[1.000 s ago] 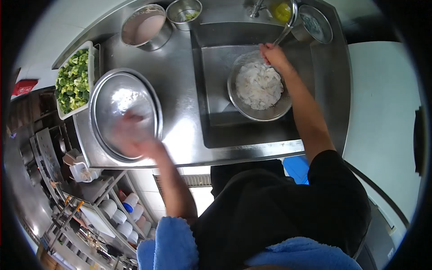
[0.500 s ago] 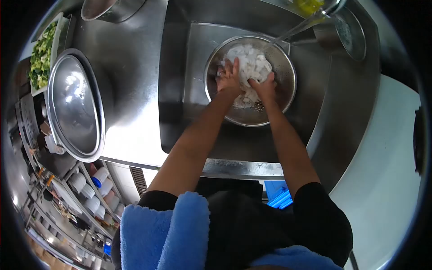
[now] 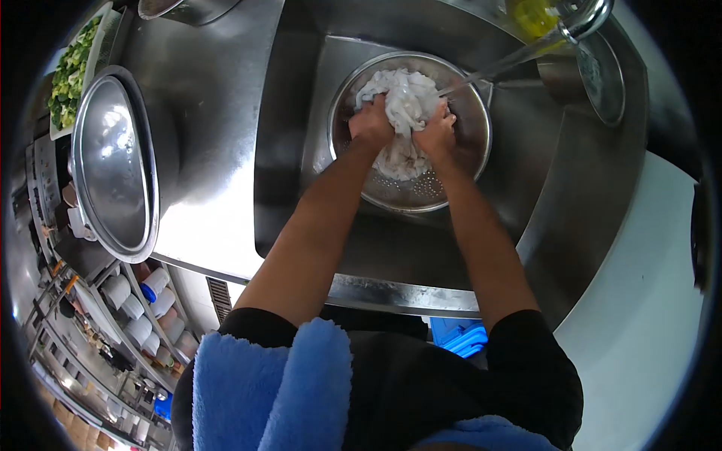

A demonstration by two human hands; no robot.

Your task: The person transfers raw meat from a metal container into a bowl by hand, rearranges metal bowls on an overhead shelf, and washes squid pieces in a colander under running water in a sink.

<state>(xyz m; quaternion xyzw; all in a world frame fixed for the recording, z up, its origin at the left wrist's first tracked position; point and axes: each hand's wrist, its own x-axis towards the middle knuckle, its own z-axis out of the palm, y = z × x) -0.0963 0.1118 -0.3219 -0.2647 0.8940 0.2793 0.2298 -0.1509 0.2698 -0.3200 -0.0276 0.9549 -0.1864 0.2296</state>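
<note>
White, wet, soft pieces (image 3: 406,98) lie heaped in a metal bowl with small holes (image 3: 470,154), which stands in the sink (image 3: 301,143). My left hand (image 3: 371,122) presses into the left side of the heap, its fingers curled and partly buried in the pieces. On the right side, my right hand (image 3: 436,131) is closed round some of the same pieces. A stream of water from the faucet (image 3: 587,19) runs down to the heap's right edge.
Left of the sink, a large oval-looking metal lid or bowl (image 3: 113,165) rests on the steel counter (image 3: 199,120). Chopped green vegetables (image 3: 71,75) fill a white tray at far left. A metal bowl (image 3: 602,79) stands right of the sink.
My left hand has come from the metal lid at left into the bowl beside my right hand. Both hands have since closed further on the white pieces, and the view has shifted nearer the sink.
</note>
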